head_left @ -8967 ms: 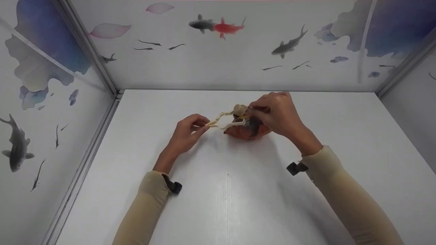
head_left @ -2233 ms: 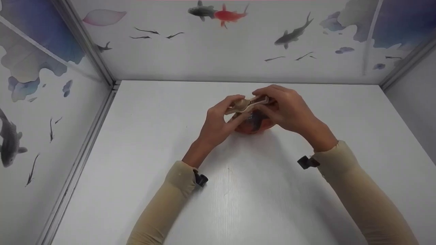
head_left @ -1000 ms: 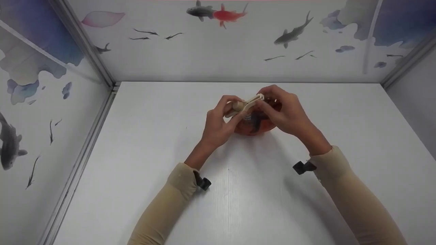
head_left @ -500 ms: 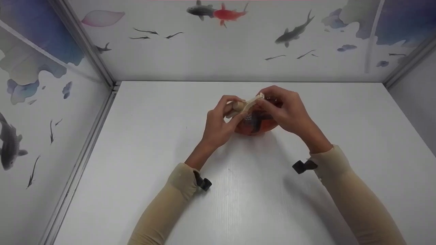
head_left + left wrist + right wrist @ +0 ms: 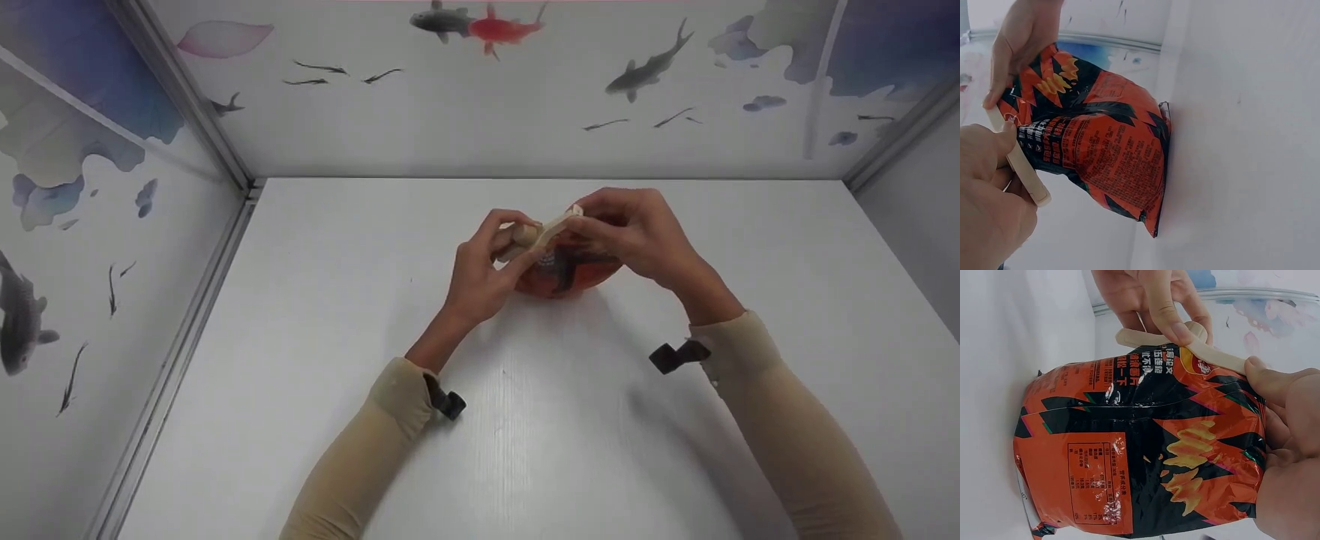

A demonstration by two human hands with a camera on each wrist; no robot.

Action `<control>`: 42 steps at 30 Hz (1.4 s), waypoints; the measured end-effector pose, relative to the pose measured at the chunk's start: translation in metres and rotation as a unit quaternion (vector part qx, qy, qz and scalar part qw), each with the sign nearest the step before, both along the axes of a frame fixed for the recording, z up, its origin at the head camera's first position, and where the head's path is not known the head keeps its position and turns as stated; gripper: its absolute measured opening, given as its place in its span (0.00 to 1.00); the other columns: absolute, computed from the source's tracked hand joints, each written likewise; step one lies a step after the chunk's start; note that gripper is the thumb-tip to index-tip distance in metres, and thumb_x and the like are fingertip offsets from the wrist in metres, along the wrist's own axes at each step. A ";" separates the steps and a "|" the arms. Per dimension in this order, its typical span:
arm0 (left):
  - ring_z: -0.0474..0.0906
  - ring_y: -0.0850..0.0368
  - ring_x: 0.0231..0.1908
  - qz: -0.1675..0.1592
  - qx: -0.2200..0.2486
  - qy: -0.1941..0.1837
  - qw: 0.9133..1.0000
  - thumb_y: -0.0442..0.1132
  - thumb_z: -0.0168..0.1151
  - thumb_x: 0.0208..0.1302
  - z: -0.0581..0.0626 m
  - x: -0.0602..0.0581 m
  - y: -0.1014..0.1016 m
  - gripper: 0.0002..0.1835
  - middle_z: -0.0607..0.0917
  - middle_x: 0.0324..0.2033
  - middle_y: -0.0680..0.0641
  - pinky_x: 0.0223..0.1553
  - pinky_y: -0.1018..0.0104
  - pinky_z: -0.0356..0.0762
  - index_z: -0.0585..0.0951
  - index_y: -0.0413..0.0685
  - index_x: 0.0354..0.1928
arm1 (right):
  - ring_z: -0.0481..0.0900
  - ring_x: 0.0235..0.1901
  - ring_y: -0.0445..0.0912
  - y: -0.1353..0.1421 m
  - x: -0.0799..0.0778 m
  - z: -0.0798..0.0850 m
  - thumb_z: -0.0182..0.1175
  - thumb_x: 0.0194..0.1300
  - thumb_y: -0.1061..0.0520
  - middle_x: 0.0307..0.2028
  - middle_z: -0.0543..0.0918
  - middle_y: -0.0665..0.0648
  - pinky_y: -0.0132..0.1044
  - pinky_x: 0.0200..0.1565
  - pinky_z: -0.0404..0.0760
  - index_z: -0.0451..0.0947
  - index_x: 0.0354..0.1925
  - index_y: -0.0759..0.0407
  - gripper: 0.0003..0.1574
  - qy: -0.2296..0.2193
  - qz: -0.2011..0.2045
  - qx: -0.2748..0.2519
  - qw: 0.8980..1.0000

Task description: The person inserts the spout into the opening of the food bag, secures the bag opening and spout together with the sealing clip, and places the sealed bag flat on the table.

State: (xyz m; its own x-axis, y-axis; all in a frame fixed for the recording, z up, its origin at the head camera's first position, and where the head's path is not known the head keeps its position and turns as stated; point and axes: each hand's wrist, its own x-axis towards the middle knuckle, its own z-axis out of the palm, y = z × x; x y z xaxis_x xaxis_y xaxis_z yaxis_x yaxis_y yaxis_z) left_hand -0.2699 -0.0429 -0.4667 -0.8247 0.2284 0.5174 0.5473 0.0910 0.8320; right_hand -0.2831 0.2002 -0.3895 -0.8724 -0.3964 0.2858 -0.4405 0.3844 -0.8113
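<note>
An orange and black snack bag, printed with yellow chips, rests on the white table with its top toward the hands. Across its top edge lies a cream bag clip with a round spout-like knob. My left hand pinches the clip near the knob between thumb and fingers. At the clip's other end, my right hand has its thumb on the bar and its fingers behind the bag's top corner. The left wrist view shows the clip as one straight bar; the bag's mouth is hidden.
The white tabletop is bounded by a back wall and a left wall printed with fish and leaves. Grey metal framing runs along the left corner. Small black cameras sit on both cuffs.
Nine seconds ago the clip stood spread apart left of the bag; its bars now lie together across the bag's top. In the last half second my right hand has shifted slightly right.
</note>
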 end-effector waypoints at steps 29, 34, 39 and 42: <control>0.87 0.63 0.60 -0.003 0.033 -0.016 0.999 0.39 0.73 0.73 -0.004 -0.002 0.000 0.20 0.92 0.58 0.53 0.65 0.62 0.84 0.77 0.51 0.62 | 0.84 0.35 0.51 -0.007 0.009 -0.006 0.64 0.81 0.50 0.49 0.92 0.54 0.30 0.41 0.89 0.90 0.57 0.47 0.13 0.020 -0.015 -0.008 1.000; 0.87 0.62 0.61 -0.004 0.025 -0.009 1.000 0.40 0.72 0.74 -0.003 0.000 0.000 0.21 0.91 0.59 0.52 0.66 0.61 0.84 0.77 0.51 0.63 | 0.87 0.36 0.53 -0.007 0.007 -0.008 0.63 0.82 0.51 0.44 0.91 0.57 0.31 0.44 0.89 0.90 0.55 0.50 0.12 0.022 -0.005 -0.015 1.000; 0.87 0.63 0.61 -0.005 0.008 -0.003 1.000 0.42 0.71 0.75 -0.002 0.002 0.000 0.20 0.91 0.59 0.53 0.64 0.61 0.85 0.77 0.51 0.63 | 0.87 0.36 0.52 -0.004 0.006 -0.009 0.62 0.82 0.51 0.44 0.91 0.56 0.31 0.44 0.89 0.90 0.55 0.50 0.13 0.023 -0.004 -0.008 1.000; 0.87 0.63 0.60 -0.012 0.010 -0.001 1.000 0.41 0.71 0.75 -0.002 0.001 -0.001 0.20 0.92 0.58 0.53 0.63 0.61 0.85 0.77 0.51 0.63 | 0.86 0.36 0.53 -0.003 0.005 -0.008 0.63 0.82 0.50 0.45 0.91 0.55 0.31 0.41 0.88 0.90 0.56 0.48 0.13 0.024 -0.004 0.000 1.000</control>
State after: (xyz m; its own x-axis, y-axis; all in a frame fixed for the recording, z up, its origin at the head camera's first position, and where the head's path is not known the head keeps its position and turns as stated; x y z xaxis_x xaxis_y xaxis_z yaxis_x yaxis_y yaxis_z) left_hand -0.2693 -0.0436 -0.4691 -0.8206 0.2374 0.5199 0.5469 0.0617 0.8349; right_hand -0.2780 0.1976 -0.3973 -0.8609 -0.3901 0.3268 -0.4756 0.3884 -0.7893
